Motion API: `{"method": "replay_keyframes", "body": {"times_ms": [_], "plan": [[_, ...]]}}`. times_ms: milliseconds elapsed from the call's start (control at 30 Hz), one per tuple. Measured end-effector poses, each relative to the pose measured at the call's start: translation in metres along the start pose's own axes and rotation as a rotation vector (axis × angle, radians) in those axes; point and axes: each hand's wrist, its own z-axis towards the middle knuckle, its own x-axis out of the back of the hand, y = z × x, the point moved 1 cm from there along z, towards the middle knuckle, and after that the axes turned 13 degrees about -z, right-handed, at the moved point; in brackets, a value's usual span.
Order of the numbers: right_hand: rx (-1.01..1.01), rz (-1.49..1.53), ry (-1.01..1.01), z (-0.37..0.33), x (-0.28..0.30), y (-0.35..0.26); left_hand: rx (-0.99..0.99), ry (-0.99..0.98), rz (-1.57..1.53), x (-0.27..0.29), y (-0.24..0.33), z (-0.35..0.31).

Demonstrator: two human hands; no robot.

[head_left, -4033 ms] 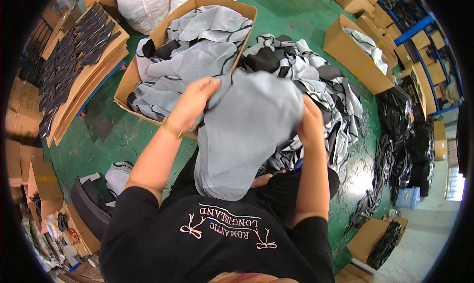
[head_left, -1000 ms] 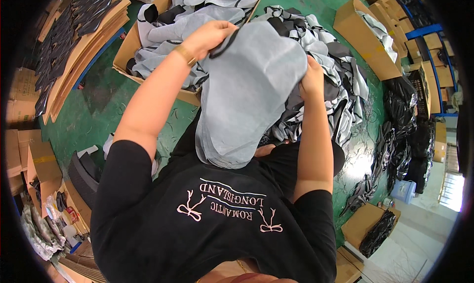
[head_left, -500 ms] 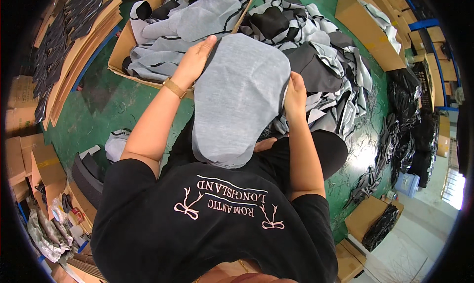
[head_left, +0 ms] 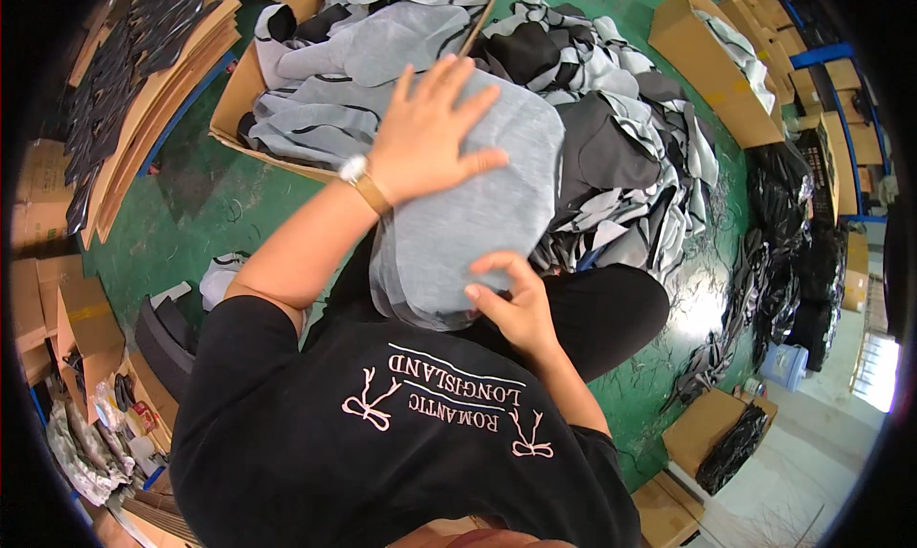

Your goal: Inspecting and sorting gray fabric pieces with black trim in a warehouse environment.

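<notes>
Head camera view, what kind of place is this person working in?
Probably a garment or fabric-parts workshop: a cardboard box full of cut grey fabric pieces, a loose heap of grey and black pieces on the green floor, more cartons around.

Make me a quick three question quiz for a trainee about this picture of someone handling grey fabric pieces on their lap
1. True or false: the left hand lies flat, fingers spread, on top of the grey fabric stack.
2. Where is the right hand? A) inside the cardboard box B) at the near lower edge of the stack C) on the green floor
3. Fill in: the open cardboard box ahead on the left holds ____ and black fabric pieces.

Key: 1 true. 2 B. 3 grey.
</notes>
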Motion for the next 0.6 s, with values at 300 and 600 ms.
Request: {"method": "replay_keyframes", "body": {"times_ms": [300, 600], "plan": [[0.142, -0.261, -0.092, 0.008, 0.075, -0.075, -0.075, -0.292, -0.238, 0.014, 0.045, -0.079], [0.706, -1.304, 0.154, 0.109, -0.021, -0.048, 0.139, -0.266, -0.911, 0.035, -0.009, -0.114]]}}
